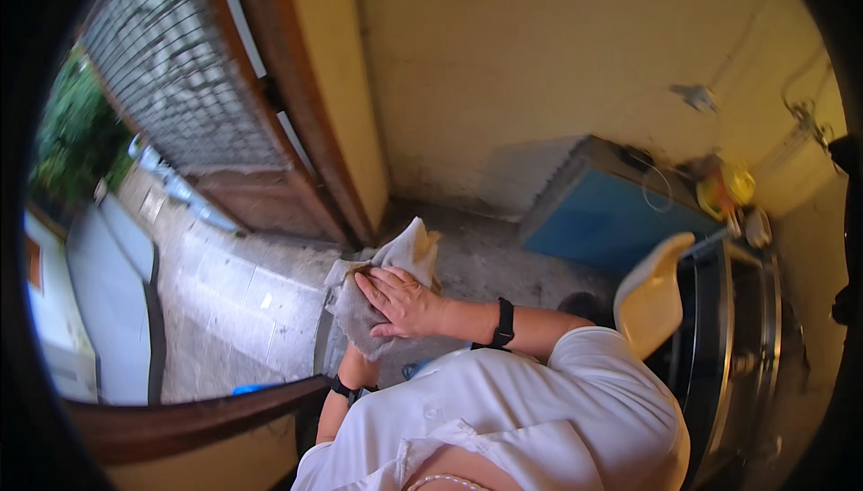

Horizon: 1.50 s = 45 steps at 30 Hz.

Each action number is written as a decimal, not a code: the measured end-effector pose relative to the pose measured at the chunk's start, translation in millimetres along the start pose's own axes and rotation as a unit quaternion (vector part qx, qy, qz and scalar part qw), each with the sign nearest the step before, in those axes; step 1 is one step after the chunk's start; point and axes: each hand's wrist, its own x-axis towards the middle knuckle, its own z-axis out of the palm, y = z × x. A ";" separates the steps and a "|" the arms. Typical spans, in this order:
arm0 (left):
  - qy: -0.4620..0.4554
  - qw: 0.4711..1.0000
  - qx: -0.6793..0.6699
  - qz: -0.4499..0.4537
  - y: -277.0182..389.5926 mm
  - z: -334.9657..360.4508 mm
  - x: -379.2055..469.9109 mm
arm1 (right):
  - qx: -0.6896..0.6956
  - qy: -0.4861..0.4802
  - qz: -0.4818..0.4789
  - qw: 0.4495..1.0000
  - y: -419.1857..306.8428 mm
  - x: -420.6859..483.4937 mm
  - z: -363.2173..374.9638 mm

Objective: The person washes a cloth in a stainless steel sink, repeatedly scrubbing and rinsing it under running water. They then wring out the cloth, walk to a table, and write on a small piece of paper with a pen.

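A crumpled greyish-white cloth [359,299] is held up between my two hands, in front of my chest near the doorway. My right hand [404,301] lies palm down on top of it, fingers extended and pressed against the fabric. My left hand [362,361] supports the cloth from below; its fingers are hidden by the fabric, and only the part near the wrist shows. Dark bands are on both my arms. Whether anything is wrapped inside the cloth cannot be seen.
A wooden-framed door with a mesh panel [195,80] stands on the left beside a paved floor [249,302]. A blue cabinet [586,215] is against the yellow wall. A cream plastic chair [648,295] and a dark metal-edged cabinet [741,356] stand on the right.
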 end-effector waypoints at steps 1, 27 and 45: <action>-0.018 0.988 0.148 0.040 14.1 10.7 12.0 | -0.032 0.001 -0.001 0.999 13.7 -7.1 -15.2; 0.138 0.841 0.500 0.154 -22.3 203.5 322.0 | -0.359 0.338 0.557 0.668 572.4 -477.6 -552.4; 0.290 0.935 0.151 0.135 -6.4 136.0 214.8 | -0.431 0.407 0.147 0.792 531.7 -342.0 -428.6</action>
